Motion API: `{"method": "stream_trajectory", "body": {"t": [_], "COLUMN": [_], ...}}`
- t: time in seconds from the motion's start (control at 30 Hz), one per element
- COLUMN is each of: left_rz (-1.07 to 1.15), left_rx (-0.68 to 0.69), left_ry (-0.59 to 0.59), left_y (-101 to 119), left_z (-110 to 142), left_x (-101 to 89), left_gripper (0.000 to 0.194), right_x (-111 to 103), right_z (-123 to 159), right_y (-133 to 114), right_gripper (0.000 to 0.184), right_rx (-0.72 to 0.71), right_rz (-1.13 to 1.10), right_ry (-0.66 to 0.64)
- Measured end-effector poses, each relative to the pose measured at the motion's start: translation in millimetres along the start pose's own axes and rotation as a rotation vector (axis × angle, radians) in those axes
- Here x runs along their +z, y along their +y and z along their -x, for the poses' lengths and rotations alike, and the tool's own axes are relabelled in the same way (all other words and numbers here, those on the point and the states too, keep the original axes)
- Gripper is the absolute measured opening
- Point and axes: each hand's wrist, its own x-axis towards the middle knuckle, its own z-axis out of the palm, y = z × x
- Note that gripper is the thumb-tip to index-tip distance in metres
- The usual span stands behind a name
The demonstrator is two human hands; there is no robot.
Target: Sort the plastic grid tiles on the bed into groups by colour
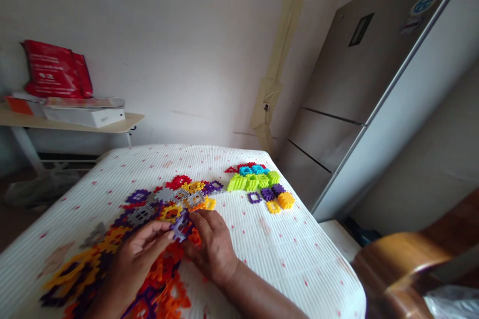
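The left hand (136, 264) and the right hand (213, 246) meet over a purple lattice tile (180, 227), a snap-together plastic piece with small square openings; it lies directly between the two hands, at the upper edge of a heap of mixed tiles (168, 271) spread over the bed (299, 269). The left fingers (159, 232) come at it from its left side, drawn narrow against its edge; the right fingers (198, 219) curl over its upper right side, close against it; both hands touch it, so neither is clearly the nearer. Being roughly square, it shows no clear long axis; it looks tilted rather than flat, and the fingers hide part of it.

The heap runs under and to the left of the hands, in orange, yellow, gray, red and purple; the bed's white ribbed cover is flecked with red; a smaller cluster of lime, cyan, red, purple and yellow tiles (258, 184) lies apart, up and to the right. Beyond the bed, a counter (75, 122) carries a red bag (56, 72) and a white box (84, 117); a stainless steel refrigerator (329, 109) stands to the right; a curved wooden chair back (404, 254) enters at lower right.
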Motion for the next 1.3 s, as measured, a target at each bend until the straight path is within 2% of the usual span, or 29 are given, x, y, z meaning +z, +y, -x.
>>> {"method": "stream_trajectory", "body": {"t": [0.13, 0.23, 0.3, 0.37, 0.47, 0.57, 0.67, 0.83, 1.0, 1.3], "left_rz": [0.018, 0.068, 0.080, 0.083, 0.081, 0.068, 0.052, 0.040, 0.019, 0.072], "left_rx": [-0.032, -0.046, -0.065, -0.093, -0.116, -0.118, -0.104, -0.093, -0.087, -0.114], "left_ry": [-0.041, -0.017, 0.016, 0.048, 0.063, 0.079, 0.106, 0.102, 0.090, 0.136], "left_y": [-1.7, -1.1, 0.9, 4.3, 11.6, 18.7, 21.6, 17.3, 16.1, 21.3], "left_z": [-0.3, -0.5, -0.1, 1.2, 4.2, 6.0, 5.3, 3.8, 6.5, 8.8], "left_x": [1.4, 2.8, 2.5, 1.7, 2.1, 4.8, 6.7, 5.9, 6.7, 6.5], "left_gripper": [0.047, 0.059, 0.063, 0.066, 0.068, 0.066, 0.062, 0.059, 0.055, 0.054], "right_x": [-3.8, -19.9, -38.4, -60.3, -89.9, -104.5, -103.2, -91.2, -88.2, -86.8], "right_z": [-1.2, -7.7, -12.5, -15.5, -16.4, -15.7, -15.8, -14.2, -11.3, -10.7], "right_y": [3.3, 25.2, 51.6, 82.9, 124.4, 147.7, 156.2, 164.3, 172.2, 171.9], "right_gripper": [0.050, 0.043, 0.037, 0.032, 0.027, 0.023, 0.022, 0.023, 0.024, 0.024], "right_rx": [0.000, 0.059, 0.185, 0.360, 0.628, 0.773, 0.819, 0.850, 0.863, 0.863], "right_rz": [-0.037, -0.006, 0.115, 0.307, 0.540, 0.690, 0.747, 0.763, 0.782, 0.813], "right_ry": [-0.036, 0.045, 0.146, 0.175, 0.072, -0.060, -0.119, -0.134, -0.144, -0.144]}}
